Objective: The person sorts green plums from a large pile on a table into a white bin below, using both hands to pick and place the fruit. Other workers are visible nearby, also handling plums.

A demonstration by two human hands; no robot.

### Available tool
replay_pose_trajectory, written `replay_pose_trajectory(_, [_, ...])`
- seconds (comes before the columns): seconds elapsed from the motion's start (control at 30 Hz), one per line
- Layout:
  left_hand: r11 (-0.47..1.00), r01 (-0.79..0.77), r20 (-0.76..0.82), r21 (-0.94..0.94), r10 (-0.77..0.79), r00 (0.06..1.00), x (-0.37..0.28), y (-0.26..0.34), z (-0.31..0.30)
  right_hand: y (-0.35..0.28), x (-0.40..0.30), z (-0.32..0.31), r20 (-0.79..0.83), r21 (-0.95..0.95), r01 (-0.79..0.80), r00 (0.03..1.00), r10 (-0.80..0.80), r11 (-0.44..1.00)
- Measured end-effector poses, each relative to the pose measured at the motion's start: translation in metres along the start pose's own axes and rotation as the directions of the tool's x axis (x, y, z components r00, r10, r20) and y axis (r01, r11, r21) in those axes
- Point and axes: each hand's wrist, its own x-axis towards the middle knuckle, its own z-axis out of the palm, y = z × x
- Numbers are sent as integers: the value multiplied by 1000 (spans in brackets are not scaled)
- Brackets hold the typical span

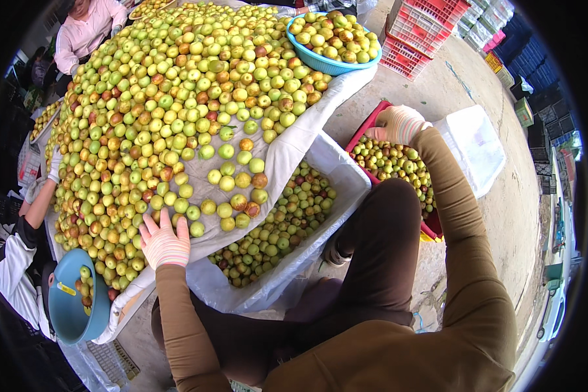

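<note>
My left hand, in a striped knit glove with bare fingertips, rests at the near edge of a heap of green jujubes with brownish patches. Its fingers are spread and touch the fruit; none is held. Beneath the heap lies a pale cloth. My right hand, gloved the same way, is over the far end of a red crate of jujubes on my right. Its fingers point down and its palm is hidden, so whether it holds fruit cannot be seen. Between the table and my knee stands a plastic-lined box partly filled with jujubes.
A light-blue basket heaped with jujubes sits at the table's far right corner. A blue-grey basin holds a few at the left. Red and white crates are stacked beyond. Co-workers' gloved hands reach in from the left.
</note>
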Motion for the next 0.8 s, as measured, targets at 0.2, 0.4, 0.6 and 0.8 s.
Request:
replay_pose_trajectory(0.2, [988, 57, 44, 146, -64, 997, 11, 38, 11, -89, 55, 104, 198, 979, -178, 949, -245, 102])
replay_pose_trajectory(0.4, [993, -112, -96, 23, 114, 989, 11, 89, 29, -138, 57, 126, 154, 957, -202, 962, -225, -209])
replay_pose_trajectory(0.6, [929, -343, -100, -142, 331, 938, 30, 141, 24, -135, 64, 135, 120, 966, -170, 963, -242, -197])
replay_pose_trajectory(0.8, [850, -490, -256, -194, 439, 861, 79, 187, 2, -131, 67, 135, 145, 963, -198, 952, -270, -180])
